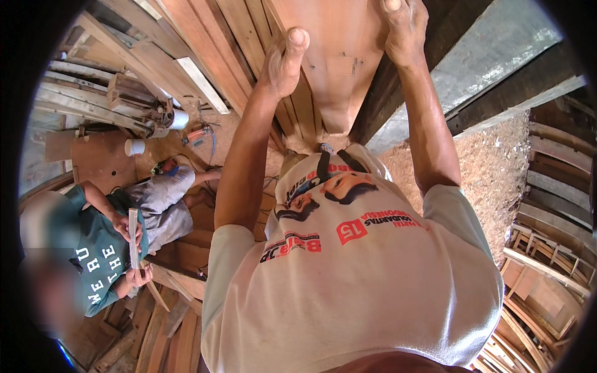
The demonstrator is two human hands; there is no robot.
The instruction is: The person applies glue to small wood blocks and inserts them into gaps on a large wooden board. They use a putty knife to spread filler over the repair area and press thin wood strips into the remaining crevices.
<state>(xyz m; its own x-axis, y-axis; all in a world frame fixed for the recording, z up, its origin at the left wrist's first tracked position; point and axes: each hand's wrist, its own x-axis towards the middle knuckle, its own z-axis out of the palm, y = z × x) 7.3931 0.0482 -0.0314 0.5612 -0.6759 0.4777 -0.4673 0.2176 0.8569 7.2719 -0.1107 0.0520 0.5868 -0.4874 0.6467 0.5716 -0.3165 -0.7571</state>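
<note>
A wide, smooth reddish-brown wooden board (342,68) stands in front of me, its lower end near the floor. At its left edge is my left hand (286,65), thumb up along the face and fingers hidden behind the edge. My right hand (406,31) grips the opposite edge higher up, with its thumb on the board; its fingers are mostly out of sight. The upper part of the board runs out of view. Small dark marks show on the face, between the two hands.
Long planks (239,37) lean left of the board; a grey-topped bench (454,68) stands right. Sawdust (479,168) covers the floor there. At left, a co-worker (109,248) sits holding a wood strip (134,239). A power tool (198,134) with a cord lies beyond. Curved timber pieces (559,180) line the right.
</note>
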